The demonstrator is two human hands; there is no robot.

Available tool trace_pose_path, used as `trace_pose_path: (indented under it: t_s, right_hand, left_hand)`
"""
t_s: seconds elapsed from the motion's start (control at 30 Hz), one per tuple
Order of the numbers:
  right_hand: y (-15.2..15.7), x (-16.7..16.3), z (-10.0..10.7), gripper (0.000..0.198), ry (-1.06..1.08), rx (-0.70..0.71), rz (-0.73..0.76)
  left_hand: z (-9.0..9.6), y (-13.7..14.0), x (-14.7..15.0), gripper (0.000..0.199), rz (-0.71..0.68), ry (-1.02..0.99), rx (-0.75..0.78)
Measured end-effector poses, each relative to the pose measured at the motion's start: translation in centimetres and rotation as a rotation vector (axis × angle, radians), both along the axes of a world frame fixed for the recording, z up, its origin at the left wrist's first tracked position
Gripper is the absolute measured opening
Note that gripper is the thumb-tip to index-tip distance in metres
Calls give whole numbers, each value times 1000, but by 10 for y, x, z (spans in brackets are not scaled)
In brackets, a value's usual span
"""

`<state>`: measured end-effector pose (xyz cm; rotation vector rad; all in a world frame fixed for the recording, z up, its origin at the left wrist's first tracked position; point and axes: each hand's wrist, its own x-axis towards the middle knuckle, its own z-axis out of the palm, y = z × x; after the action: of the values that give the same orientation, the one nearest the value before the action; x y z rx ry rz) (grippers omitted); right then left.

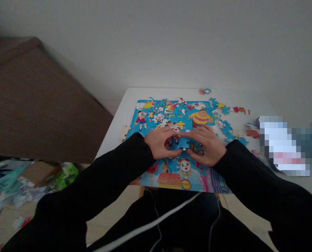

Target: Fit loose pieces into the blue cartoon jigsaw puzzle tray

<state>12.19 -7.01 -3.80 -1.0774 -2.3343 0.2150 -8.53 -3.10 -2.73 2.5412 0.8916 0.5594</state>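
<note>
My left hand (160, 142) at nine o'clock and right hand (207, 147) at three curl half-open around a blue piece (183, 142), close against its edges; I cannot tell whether either grips it. It's over the puzzle (169, 178) on the table (123, 115).

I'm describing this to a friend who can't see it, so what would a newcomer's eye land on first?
Probably the bright blue cartoon puzzle on the white table, with the left hand and right hand over its middle. Next, the loose pieces scattered to its right, then the pixelated bright patch at the table's right side.
</note>
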Motion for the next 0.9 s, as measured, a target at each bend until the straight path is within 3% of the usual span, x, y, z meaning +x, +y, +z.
trace_pose_path:
  t_s: [0.23,0.4,0.57,0.9]
  right_hand:
    - [-1,4,1,27,-41,38,33]
    - [-2,8,2,26,-61,36,84]
    - [-2,10,3,27,-79,18,109]
    - [1,12,3,29,-116,29,86]
  left_hand:
    - [-8,5,-4,48,-67,20,131]
    - [-2,16,-13,32,-230,30,226]
    - [-8,22,-16,23,-352,-6,270]
    - [-7,27,-16,23,-324,84,234]
